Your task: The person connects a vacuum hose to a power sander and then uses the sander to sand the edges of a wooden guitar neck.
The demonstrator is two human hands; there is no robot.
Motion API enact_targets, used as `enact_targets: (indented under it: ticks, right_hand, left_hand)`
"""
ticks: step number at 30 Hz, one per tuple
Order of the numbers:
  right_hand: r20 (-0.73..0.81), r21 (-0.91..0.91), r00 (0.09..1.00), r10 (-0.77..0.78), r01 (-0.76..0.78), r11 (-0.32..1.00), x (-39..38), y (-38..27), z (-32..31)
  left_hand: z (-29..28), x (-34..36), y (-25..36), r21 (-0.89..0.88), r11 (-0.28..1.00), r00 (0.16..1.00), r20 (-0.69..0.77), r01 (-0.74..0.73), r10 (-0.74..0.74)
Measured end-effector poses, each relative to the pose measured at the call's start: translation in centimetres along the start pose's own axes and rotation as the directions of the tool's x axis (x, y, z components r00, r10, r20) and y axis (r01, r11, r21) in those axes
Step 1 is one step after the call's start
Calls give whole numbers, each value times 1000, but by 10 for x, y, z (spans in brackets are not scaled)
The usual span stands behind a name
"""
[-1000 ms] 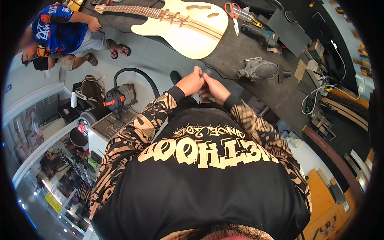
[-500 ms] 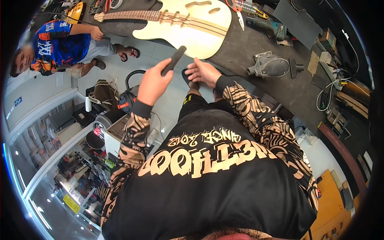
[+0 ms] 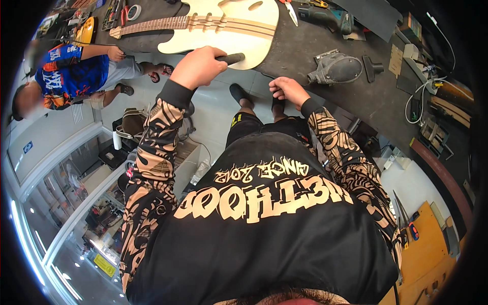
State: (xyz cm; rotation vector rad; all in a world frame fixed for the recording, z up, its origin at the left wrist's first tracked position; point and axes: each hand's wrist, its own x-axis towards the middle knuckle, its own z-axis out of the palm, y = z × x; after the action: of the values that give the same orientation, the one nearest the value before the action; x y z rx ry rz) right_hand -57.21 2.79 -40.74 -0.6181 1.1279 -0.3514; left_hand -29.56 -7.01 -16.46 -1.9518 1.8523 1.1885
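Note:
A pale wooden electric guitar body with a fretted neck [image 3: 231, 38] lies on the dark workbench, its lower edge overhanging the floor side. My left hand [image 3: 201, 66] is closed around a short, dark grey rounded bar [image 3: 233, 58]. The bar's free end points right, over the lower edge of the guitar body in this view; whether it touches the wood I cannot tell. My right hand [image 3: 288, 91] is right of the guitar, by the bench edge, its fingers curled in. Nothing shows in it. A grey power sander [image 3: 338, 68] rests on the bench beyond it.
A teal and black power tool [image 3: 328, 20] and red-handled scissors [image 3: 291, 12] lie on the bench [image 3: 305, 43]. A white cable [image 3: 419, 101] loops at the right. Another person in a blue shirt [image 3: 81, 66] stands at the left. A backpack [image 3: 131, 122] is on the floor.
My left hand has turned and moved up toward the guitar, swinging the bar from upright to nearly level. My right hand has moved right, and its spread fingers have curled. The view has shifted.

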Motion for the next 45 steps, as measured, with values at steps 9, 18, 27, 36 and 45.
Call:
enact_targets:
  ticks: [9, 18, 27, 36, 45]
  right_hand:
    - [1, 51, 1000, -11, 11, 999, -1, 3, 2]
    - [20, 81, 1000, -20, 18, 997, 1, 12, -3]
    - [31, 94, 998, -45, 42, 995, 0, 22, -5]
    - [11, 94, 1000, -19, 18, 995, -9, 29, -12]
    - [-41, 114, 999, 1, 4, 993, -28, 45, -26]
  left_hand:
    - [-5, 41, 60, 218, 970, 992, 81, -110, 94]
    - [7, 64, 90, 295, 951, 995, 44, -96, 87]
    - [30, 31, 104, 387, 914, 971, 237, -120, 27]
    - [48, 62, 128, 463, 879, 965, 261, -118, -8]
    - [42, 102, 163, 492, 863, 992, 104, -117, 75]
